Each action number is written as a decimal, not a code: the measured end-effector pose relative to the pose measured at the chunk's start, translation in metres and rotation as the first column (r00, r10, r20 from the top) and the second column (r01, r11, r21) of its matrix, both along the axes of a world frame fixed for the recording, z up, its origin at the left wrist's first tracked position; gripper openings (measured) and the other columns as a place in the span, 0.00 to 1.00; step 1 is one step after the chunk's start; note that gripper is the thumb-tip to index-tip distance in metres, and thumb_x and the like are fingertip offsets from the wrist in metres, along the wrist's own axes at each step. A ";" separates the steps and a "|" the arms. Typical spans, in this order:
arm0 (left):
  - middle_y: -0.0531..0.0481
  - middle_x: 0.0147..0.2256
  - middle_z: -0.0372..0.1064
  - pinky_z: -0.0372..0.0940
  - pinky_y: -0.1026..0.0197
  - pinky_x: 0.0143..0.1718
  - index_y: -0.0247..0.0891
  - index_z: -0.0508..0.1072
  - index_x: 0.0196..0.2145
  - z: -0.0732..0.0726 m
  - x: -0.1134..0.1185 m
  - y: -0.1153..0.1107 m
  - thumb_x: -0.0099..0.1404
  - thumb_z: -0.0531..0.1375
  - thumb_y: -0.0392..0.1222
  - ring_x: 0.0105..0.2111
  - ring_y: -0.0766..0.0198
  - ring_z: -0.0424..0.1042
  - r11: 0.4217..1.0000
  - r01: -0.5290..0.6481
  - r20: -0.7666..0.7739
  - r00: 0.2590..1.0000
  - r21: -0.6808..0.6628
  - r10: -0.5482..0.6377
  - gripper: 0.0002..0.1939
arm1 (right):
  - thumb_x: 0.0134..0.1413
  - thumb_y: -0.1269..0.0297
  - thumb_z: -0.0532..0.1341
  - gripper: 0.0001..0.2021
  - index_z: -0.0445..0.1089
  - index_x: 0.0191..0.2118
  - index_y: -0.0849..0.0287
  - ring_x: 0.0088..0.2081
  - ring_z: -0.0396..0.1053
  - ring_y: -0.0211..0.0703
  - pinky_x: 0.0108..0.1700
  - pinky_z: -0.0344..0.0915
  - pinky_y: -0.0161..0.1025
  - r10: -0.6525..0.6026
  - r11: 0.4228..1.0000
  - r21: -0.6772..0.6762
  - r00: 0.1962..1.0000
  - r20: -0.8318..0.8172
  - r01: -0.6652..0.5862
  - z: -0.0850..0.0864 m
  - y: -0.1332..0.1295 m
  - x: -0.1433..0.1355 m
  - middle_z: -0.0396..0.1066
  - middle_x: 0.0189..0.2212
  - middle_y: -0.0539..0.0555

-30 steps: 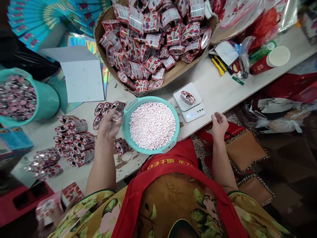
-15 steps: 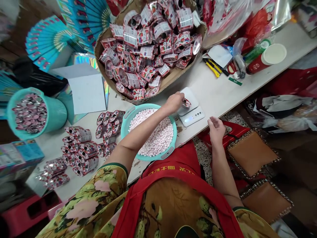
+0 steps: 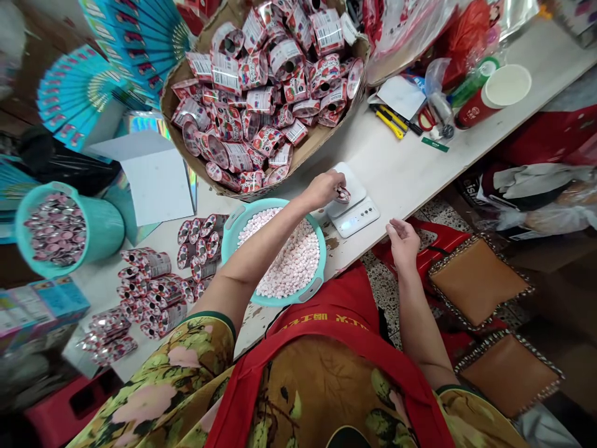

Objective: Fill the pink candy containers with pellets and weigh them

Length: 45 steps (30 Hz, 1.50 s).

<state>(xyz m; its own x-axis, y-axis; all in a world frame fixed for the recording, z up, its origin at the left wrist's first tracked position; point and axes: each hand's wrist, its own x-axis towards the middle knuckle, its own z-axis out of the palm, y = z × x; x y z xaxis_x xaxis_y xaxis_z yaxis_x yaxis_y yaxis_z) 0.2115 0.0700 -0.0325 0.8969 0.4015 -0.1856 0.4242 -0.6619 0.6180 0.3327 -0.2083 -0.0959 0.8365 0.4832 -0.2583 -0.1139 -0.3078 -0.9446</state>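
My left hand (image 3: 325, 188) is closed on a small oval printed candy container (image 3: 342, 195), over the weighing plate of a white kitchen scale (image 3: 353, 202). Whether the container rests on the plate cannot be made out. Below my left forearm stands a turquoise basin (image 3: 227, 239) full of small pale pink candies (image 3: 291, 264). My right hand (image 3: 403, 242) hovers off the table's front edge, fingers loosely apart and holding nothing. Left of the basin, printed containers of the same kind (image 3: 161, 289) are stacked in rows.
A cardboard box (image 3: 310, 146) heaped with printed containers stands behind the basin. At left is a turquoise bucket (image 3: 105, 221) of small oval pieces. A paper cup (image 3: 480, 102), a yellow cutter (image 3: 389, 121) and scissors lie right. Cushioned stools (image 3: 480, 283) stand below the table.
The view has shifted slightly, so most things on the table appear a little further left. My left hand stays at the scale with the container, and my right hand keeps nearly the same pose.
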 end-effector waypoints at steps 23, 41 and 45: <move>0.51 0.30 0.72 0.56 0.61 0.35 0.36 0.77 0.36 0.016 -0.025 -0.013 0.62 0.61 0.39 0.31 0.64 0.65 0.895 -0.409 -0.045 0.912 -0.180 0.407 0.06 | 0.44 0.48 0.71 0.25 0.74 0.44 0.61 0.45 0.76 0.50 0.59 0.70 0.57 -0.029 0.999 -0.021 0.999 -0.019 0.029 0.003 -0.010 -0.001 0.78 0.43 0.60; 0.52 0.25 0.69 0.56 0.64 0.27 0.37 0.68 0.28 0.011 -0.019 -0.010 0.60 0.60 0.42 0.24 0.68 0.65 0.504 -0.519 -0.013 0.705 -0.690 0.709 0.07 | 0.40 0.49 0.71 0.26 0.74 0.43 0.62 0.45 0.76 0.50 0.59 0.69 0.57 -0.035 0.999 -0.027 0.998 -0.054 0.033 0.011 0.005 0.004 0.78 0.43 0.62; 0.49 0.30 0.75 0.61 0.63 0.33 0.36 0.75 0.33 0.016 -0.027 -0.007 0.60 0.61 0.41 0.30 0.64 0.72 0.712 -0.451 0.006 0.843 -0.538 0.538 0.06 | 0.42 0.49 0.71 0.25 0.74 0.43 0.62 0.45 0.76 0.51 0.58 0.69 0.57 0.003 1.000 -0.018 1.000 -0.014 -0.003 0.022 0.032 0.015 0.78 0.43 0.62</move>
